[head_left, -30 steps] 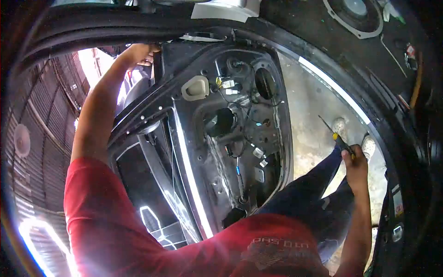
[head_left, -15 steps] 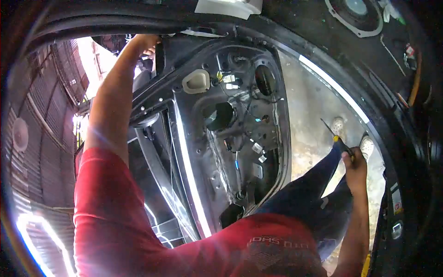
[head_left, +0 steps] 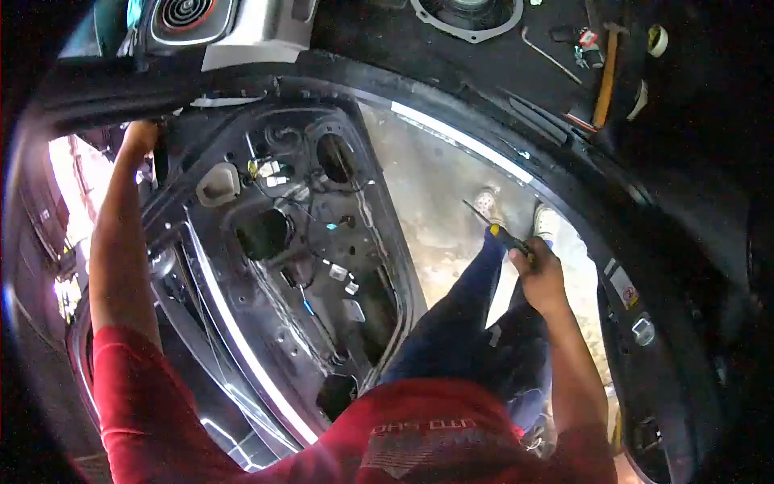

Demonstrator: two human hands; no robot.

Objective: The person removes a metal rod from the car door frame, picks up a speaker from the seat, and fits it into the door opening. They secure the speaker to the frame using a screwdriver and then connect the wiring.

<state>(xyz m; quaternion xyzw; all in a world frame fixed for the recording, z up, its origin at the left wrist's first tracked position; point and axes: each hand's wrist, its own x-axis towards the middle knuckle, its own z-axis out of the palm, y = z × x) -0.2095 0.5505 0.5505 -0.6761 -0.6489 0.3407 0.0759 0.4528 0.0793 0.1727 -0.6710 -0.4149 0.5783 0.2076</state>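
Note:
A screwdriver (head_left: 501, 234) with a yellow and dark handle is wrapped in my right hand (head_left: 538, 277), its thin shaft pointing up and left above the floor. My left arm stretches forward, and my left hand (head_left: 143, 137) is at the far upper corner of the stripped car door (head_left: 298, 242), by the dark frame. Its fingers are too small and hidden to make out. On the door's bare inner panel are loose wires, white connectors (head_left: 339, 273) and several openings. A beige pull cup (head_left: 218, 185) sits near its upper edge.
A speaker (head_left: 468, 14), a thin metal rod (head_left: 550, 55) and a hammer (head_left: 610, 77) lie on the dark surface at the top. A roll of tape (head_left: 658, 40) is to their right. The curved door sill (head_left: 459, 141) runs between that surface and the concrete floor (head_left: 427, 210).
My view has turned right, so the door and both arms appear further left. The hammer and tape have come into view. The screwdriver stays in my right hand.

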